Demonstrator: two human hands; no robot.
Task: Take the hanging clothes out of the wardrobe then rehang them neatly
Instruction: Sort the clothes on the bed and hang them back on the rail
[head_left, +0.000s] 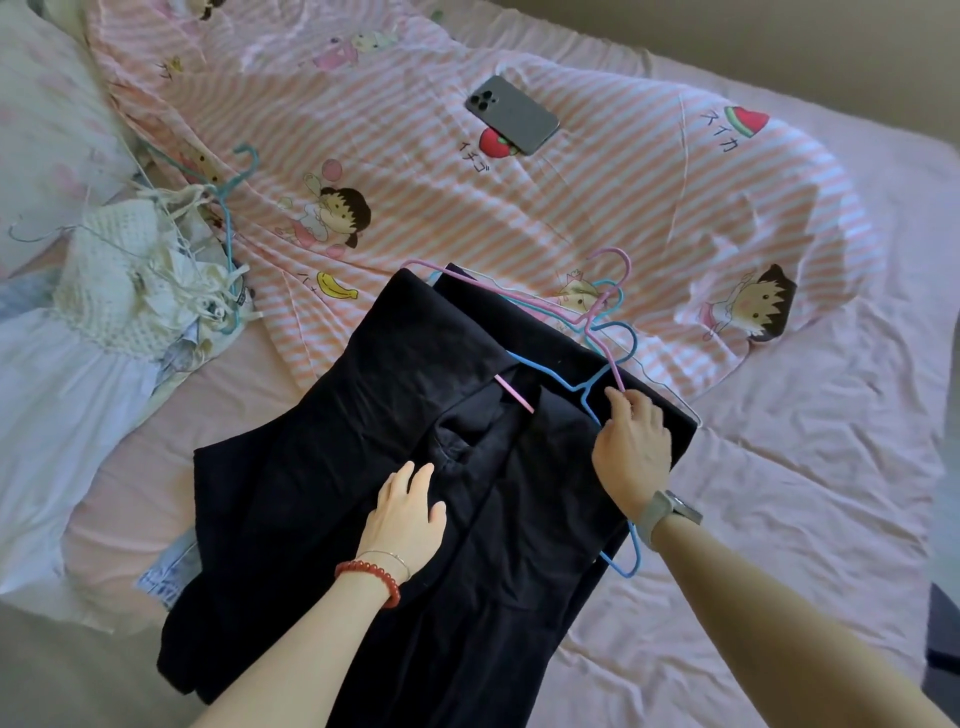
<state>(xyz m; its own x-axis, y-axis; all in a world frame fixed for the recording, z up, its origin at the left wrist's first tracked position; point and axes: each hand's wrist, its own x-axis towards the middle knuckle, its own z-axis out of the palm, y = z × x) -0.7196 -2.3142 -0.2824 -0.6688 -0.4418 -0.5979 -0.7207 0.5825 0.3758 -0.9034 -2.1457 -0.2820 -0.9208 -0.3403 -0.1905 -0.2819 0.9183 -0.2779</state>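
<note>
**Dark garments on the bed, hangers under your right hand**

Your right hand (631, 447) curls its fingers at the wire of a pink hanger (605, 306), just where it crosses a blue hanger (602, 374); whether you pinch one wire or both, you cannot tell. Your left hand (408, 512) lies flat, fingers straight, pressing on the black garments (363, 415) to the left of that grip. The garments spread across the pink bedsheet (779, 519), running from beyond your grip down toward you. Further from your grip lies a striped quilt (519, 208) printed with cartoon figures and Japanese words: "スイカ" beside a watermelon, "イチゴ" beside a strawberry. A grey smartphone (511, 114) rests face down on it. Far left of your grip sits a heap of white clothes (119, 291) with a teal hanger (228, 208).
</note>
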